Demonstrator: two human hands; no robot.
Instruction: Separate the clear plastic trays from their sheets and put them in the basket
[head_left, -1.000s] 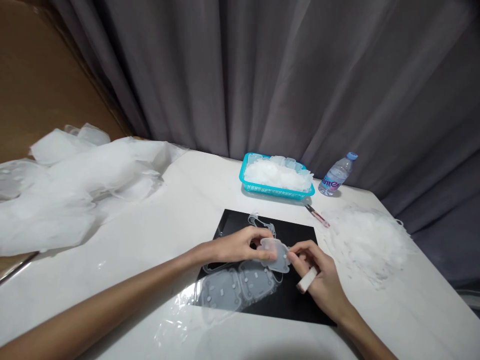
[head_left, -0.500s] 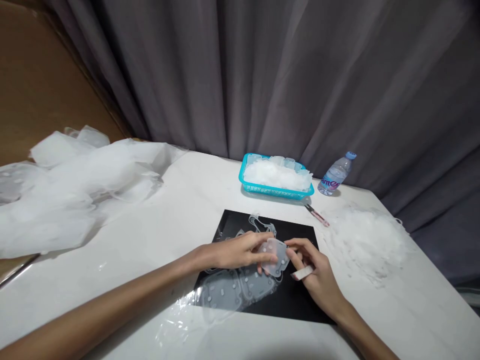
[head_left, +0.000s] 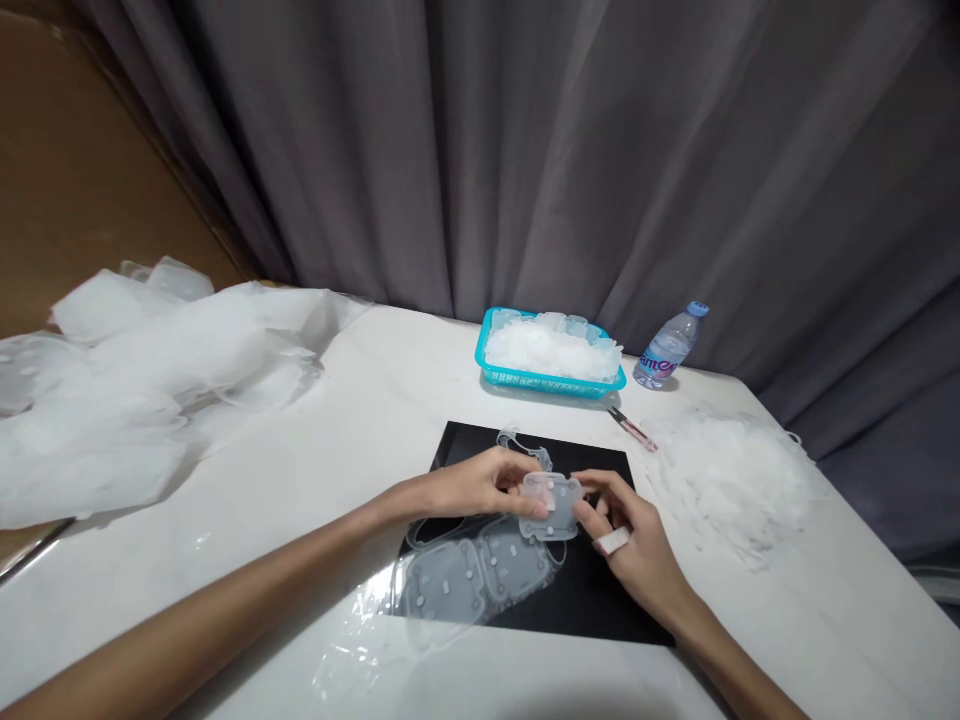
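Between my two hands is a small translucent plastic piece, roughly square with rounded corners and small raised dots. My left hand pinches its left side, thumb on the face. On its right edge, the thumb and fingertips of my right hand close; a white band wraps one finger of this hand. Beneath lies a black mat. A sheet of similar translucent pieces rests on the mat's left part and overhangs its front edge. Thin curly plastic scrap lies behind my left hand.
A blue basket full of translucent pieces stands at the back, beside a water bottle. Small pink-handled snips lie near a heap of whitish scraps on the right. A large pile of translucent sheets covers the table's left.
The plastic piece has been turned from a tilted position to nearly level, facing me more squarely. Both hands stay in almost the same place, with the left fingers shifted slightly on it.
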